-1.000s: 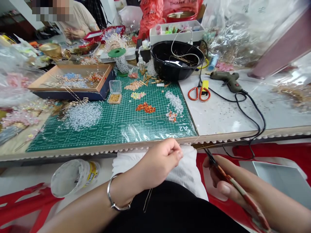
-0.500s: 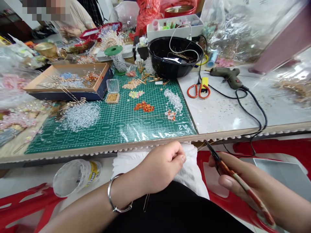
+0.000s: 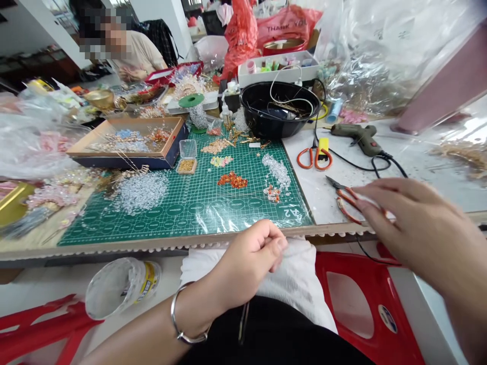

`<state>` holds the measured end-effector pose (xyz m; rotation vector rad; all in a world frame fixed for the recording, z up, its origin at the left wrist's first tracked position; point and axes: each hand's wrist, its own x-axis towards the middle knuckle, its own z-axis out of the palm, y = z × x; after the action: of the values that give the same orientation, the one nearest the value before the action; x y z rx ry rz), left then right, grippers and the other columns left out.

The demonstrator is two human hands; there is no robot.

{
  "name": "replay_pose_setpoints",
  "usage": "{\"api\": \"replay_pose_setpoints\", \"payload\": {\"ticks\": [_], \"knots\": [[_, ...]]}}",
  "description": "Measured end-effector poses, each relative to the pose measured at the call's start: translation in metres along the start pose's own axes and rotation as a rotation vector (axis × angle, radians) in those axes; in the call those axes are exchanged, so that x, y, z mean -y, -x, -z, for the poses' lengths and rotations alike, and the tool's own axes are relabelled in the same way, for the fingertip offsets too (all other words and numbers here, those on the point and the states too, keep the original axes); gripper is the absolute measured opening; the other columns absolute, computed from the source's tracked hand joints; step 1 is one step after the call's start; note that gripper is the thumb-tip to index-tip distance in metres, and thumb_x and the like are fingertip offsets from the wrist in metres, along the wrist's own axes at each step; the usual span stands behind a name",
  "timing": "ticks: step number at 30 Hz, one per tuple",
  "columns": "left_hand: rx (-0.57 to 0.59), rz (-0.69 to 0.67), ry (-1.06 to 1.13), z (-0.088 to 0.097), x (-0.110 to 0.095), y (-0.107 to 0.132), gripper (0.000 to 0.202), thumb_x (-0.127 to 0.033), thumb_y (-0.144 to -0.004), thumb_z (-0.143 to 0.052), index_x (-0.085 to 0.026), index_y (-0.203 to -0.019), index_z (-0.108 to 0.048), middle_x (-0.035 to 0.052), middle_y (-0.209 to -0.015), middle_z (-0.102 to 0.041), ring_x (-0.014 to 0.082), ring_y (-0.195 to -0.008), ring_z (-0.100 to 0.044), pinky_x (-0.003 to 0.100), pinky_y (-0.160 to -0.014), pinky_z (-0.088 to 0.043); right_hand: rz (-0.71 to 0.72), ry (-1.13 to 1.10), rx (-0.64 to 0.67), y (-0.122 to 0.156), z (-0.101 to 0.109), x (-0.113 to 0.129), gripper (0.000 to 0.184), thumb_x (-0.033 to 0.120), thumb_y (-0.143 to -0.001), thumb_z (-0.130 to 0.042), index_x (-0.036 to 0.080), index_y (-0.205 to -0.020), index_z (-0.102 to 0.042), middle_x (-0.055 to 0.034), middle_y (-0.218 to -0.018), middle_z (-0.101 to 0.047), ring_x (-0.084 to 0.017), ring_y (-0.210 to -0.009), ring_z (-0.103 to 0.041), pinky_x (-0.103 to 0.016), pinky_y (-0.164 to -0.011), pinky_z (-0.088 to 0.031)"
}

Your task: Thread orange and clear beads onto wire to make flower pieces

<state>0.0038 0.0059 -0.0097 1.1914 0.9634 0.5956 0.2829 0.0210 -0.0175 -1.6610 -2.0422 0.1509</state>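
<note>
The fingers (image 3: 273, 249) of the left hand (image 3: 247, 268) are curled together at the lower centre of the frame, and a thin metal wire (image 3: 243, 322) appears to be clamped by them; one end is seen hanging below, while the grip itself is hidden. If that pinch is loosened, the wire could be dropped. Above and slightly right, clear beads (image 3: 276, 170) are spread on the green mat (image 3: 194, 197); they could be scattered if brushed by a hand. Farther right, pliers (image 3: 340, 188) are laid on the desk (image 3: 314, 190) near its front edge, and could be knocked off if bumped. Over them, at the right, the right hand (image 3: 414, 218) is held, blurred, its fingers stretched forward; whether the pliers are gripped cannot be told. Beyond it, the glue gun (image 3: 361, 137) could be dragged if its black cord (image 3: 395, 163) were snagged.
</note>
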Motion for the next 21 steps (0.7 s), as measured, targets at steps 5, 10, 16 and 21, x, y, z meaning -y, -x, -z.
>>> {"api": "replay_pose_setpoints", "payload": {"ticks": [5, 10, 16, 21], "knots": [[-0.014, -0.022, 0.097, -0.009, -0.006, -0.005, 0.021, -0.034, -0.099, -0.052, -0.019, -0.085, -0.051, -0.005, -0.063, -0.05, 0.0094, -0.06, -0.04, 0.028, -0.062, -0.031, -0.017, -0.501, 0.107, 0.024, -0.022, 0.065, 0.022, 0.04, -0.096, -0.059, 0.032, -0.103, -0.078, -0.0044, -0.106, -0.078, -0.025, -0.099, -0.072, -0.039, -0.088, -0.057], [-0.003, 0.0, 0.026, -0.012, -0.008, -0.003, 0.02, -0.033, -0.1, -0.051, -0.019, -0.085, -0.05, -0.0042, -0.065, -0.054, 0.0094, -0.059, -0.041, 0.027, -0.059, -0.032, -0.344, -1.062, 0.044, 0.027, -0.044, 0.077, 0.008, 0.039, -0.083, -0.078, 0.032, -0.082, -0.081, -0.0045, -0.094, -0.077, -0.026, -0.105, -0.067, -0.037, -0.092, -0.055], [0.012, 0.012, -0.052, -0.01, -0.008, 0.003, 0.019, -0.028, -0.1, -0.049, -0.02, -0.082, -0.049, -0.0041, -0.067, -0.056, 0.0096, -0.06, -0.042, 0.026, -0.057, -0.032, -0.476, -1.276, 0.024, 0.024, -0.052, 0.075, 0.011, 0.042, -0.079, -0.082, 0.031, -0.077, -0.082, -0.0039, -0.09, -0.076, -0.022, -0.096, -0.069, -0.034, -0.086, -0.057], [0.029, 0.014, -0.08, -0.01, -0.01, 0.004, 0.019, -0.026, -0.098, -0.051, -0.019, -0.08, -0.049, -0.0037, -0.066, -0.056, 0.0097, -0.061, -0.045, 0.025, -0.059, -0.035, -0.519, -1.357, 0.032, 0.023, -0.053, 0.08, 0.011, 0.041, -0.075, -0.085, 0.031, -0.073, -0.081, -0.0029, -0.088, -0.076, -0.021, -0.094, -0.069, -0.032, -0.086, -0.056]]}}
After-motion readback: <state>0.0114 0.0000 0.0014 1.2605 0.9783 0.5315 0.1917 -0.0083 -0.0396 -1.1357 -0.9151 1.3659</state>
